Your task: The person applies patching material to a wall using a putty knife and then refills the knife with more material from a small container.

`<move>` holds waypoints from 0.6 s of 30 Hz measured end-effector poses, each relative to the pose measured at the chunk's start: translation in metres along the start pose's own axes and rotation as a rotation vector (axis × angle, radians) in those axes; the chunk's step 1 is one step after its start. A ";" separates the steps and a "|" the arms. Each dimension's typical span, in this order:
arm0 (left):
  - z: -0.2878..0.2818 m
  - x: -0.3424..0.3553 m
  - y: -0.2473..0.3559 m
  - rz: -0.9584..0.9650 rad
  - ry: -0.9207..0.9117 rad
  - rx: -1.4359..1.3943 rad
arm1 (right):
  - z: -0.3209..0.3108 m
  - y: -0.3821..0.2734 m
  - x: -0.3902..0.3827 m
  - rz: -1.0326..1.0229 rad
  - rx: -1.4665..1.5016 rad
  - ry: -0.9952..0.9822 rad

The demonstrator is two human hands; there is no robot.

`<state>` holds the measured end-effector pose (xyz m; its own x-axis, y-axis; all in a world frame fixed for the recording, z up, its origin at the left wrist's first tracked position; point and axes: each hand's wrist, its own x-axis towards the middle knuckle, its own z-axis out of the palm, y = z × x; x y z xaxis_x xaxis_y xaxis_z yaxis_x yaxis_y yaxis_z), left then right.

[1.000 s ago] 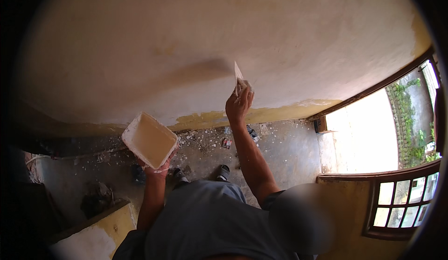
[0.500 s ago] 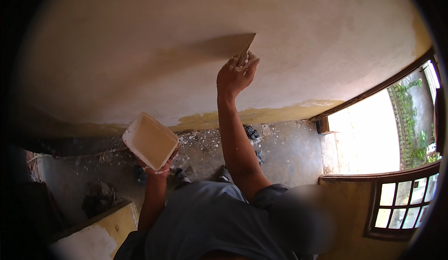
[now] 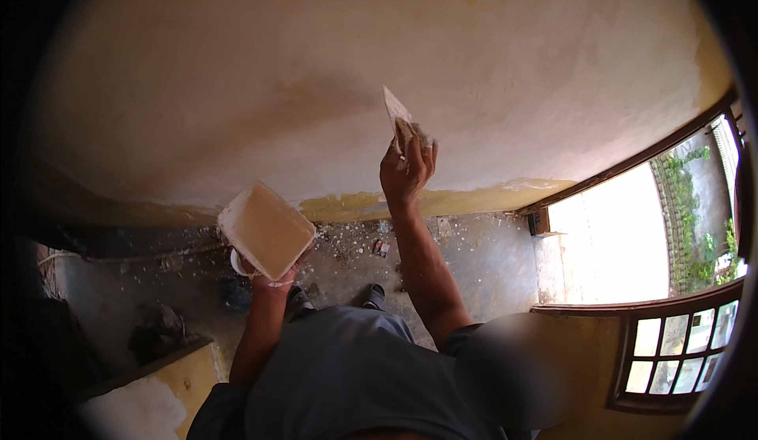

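Observation:
My left hand [image 3: 272, 276] is closed around the underside of a square, shallow tray [image 3: 271, 231], beige inside with whitish smears on its rim. The fingers under it are mostly hidden. Raised before the wall, my right hand [image 3: 407, 173] grips a putty knife [image 3: 396, 108] caked with pale plaster. Its blade points up and slightly left, seen nearly edge-on, apparently just off the wall. The wall [image 3: 505, 69] carries a smooth whitish coat with a darker patch left of the knife.
Yellowish bare wall [image 3: 347, 205] shows along the bottom of the coat. White crumbs litter the grey floor [image 3: 482, 258], where a small reddish packet [image 3: 382, 248] lies. A bright doorway opens at right, above a barred window [image 3: 683, 345]. Dark bundled material [image 3: 162, 333] sits at left.
My right hand has drawn the putty knife down and toward me, and the blade has turned to tip leftward. The tray has shifted slightly right. The floor packet has come into view.

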<state>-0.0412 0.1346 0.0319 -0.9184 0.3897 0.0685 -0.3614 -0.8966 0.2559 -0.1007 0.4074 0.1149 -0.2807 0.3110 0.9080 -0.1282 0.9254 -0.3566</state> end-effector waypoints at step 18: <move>0.007 0.004 0.003 -0.066 0.000 -0.032 | -0.002 -0.025 0.097 -0.233 -0.393 -0.136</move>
<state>-0.0451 0.1355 0.0398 -0.8925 0.4479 0.0525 -0.4258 -0.8753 0.2290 -0.1234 0.4150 0.2125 -0.4129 0.0782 0.9074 0.1592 0.9872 -0.0127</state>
